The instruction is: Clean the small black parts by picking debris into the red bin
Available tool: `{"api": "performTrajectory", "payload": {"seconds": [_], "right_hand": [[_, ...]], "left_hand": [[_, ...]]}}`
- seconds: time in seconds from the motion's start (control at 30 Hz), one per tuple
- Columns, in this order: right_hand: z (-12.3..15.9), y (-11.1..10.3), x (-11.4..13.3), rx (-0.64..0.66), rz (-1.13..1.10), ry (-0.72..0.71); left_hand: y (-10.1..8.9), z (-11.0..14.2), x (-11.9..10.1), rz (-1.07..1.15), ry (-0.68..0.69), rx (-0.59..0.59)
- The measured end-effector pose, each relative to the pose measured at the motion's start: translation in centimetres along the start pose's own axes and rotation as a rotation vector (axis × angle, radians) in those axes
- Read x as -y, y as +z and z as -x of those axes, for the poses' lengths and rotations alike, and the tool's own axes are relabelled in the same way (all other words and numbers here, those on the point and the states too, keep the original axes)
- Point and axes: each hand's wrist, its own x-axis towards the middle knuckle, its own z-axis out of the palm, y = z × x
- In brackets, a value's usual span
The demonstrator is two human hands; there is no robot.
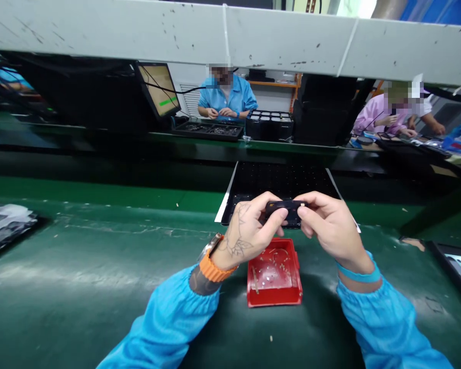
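A small black oblong part [285, 208] is held in the air between both my hands. My left hand [249, 231], tattooed and with an orange watch strap at the wrist, is closed on its left end. The right end is gripped by my right hand [330, 228], fingers curled. Right under the hands a red tray [275, 296] sits on the green bench, with several small metal pieces in it. Behind the hands lies a black compartment tray [280, 180] with a white edge.
Across the conveyor, a person in blue [226, 97] and a person in pink [384, 115] work at their own stations. A monitor [157, 89] stands at the back left. Dark trays lie at the left edge [3, 225] and right edge [457, 266].
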Motion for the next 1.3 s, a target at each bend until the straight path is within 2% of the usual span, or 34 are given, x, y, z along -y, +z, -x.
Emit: {"api": "performTrajectory", "payload": {"seconds": [0.13,0.33,0.6,0.8,1.3], "right_hand": [[0.0,0.5,-1.1,-0.033,-0.169,-0.009],[0.0,1.1,-2.0,-0.08,-0.218,-0.044],[0.2,2.0,-2.2,-0.149,-0.299,-0.063],[0.4,2.1,-2.5,-0.128,-0.367,-0.099],[0.4,1.8,-2.0,-0.088,-0.355,-0.113]], "left_hand": [[-0.1,0.0,-0.5,-0.063,0.065,-0.074],[0.2,0.1,-0.7,-0.171,0.149,-0.12],[0.7,0.4,-0.4,-0.176,0.143,-0.125],[0.7,0.4,-0.5,-0.151,0.147,-0.128],[0.6,0.5,-0.4,-0.119,0.248,-0.146]]}}
